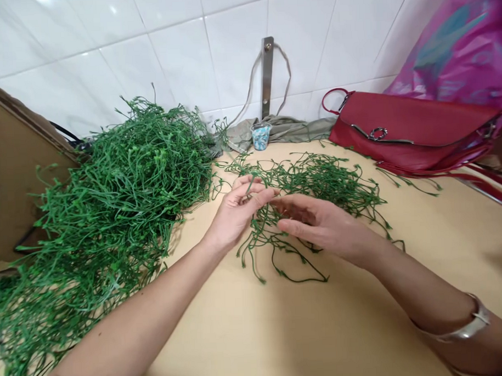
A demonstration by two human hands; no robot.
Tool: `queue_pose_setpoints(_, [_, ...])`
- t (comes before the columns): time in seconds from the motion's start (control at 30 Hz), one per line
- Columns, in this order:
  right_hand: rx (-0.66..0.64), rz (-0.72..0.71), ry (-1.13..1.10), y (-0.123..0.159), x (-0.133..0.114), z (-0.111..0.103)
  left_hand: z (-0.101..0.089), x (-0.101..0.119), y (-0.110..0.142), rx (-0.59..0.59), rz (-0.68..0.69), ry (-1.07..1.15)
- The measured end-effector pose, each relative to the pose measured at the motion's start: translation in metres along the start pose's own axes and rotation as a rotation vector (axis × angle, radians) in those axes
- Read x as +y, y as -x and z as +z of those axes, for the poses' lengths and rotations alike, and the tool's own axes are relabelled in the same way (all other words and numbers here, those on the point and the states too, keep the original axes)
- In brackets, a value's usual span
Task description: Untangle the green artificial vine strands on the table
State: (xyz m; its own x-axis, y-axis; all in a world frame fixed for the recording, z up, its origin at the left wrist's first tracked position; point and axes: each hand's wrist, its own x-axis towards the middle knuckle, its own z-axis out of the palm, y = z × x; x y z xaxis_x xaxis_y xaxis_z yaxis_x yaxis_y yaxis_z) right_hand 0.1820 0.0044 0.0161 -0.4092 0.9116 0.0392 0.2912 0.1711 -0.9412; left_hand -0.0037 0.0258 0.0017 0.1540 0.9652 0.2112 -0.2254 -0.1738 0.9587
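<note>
Over the table's middle, my left hand is closed, thumb against fingers, on a thin green artificial stem. My right hand is just to its right, thumb apart from the curved fingers and nothing visible in its grasp. Its fingertips come close to the left thumb; whether they touch I cannot tell. Beneath and behind both hands spreads a loose pile of green stems with small branched tips. A far bigger heap of the same stems rises on the left.
A cardboard box borders the big heap. Against the tiled wall stand a small clear cup with blue and white contents and a grey cloth. A red handbag and a purple plastic bag occupy the back right.
</note>
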Motion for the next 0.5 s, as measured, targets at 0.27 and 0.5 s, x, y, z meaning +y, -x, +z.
queue_pose_setpoints(0.27, [0.194, -0.077, 0.227, 0.003, -0.009, -0.002, -0.01, 0.002, -0.006, 0.084, -0.113, 0.117])
queue_pose_setpoints(0.5, [0.403, -0.097, 0.27, 0.004, -0.008, -0.018, -0.014, 0.005, -0.011, 0.061, -0.159, 0.095])
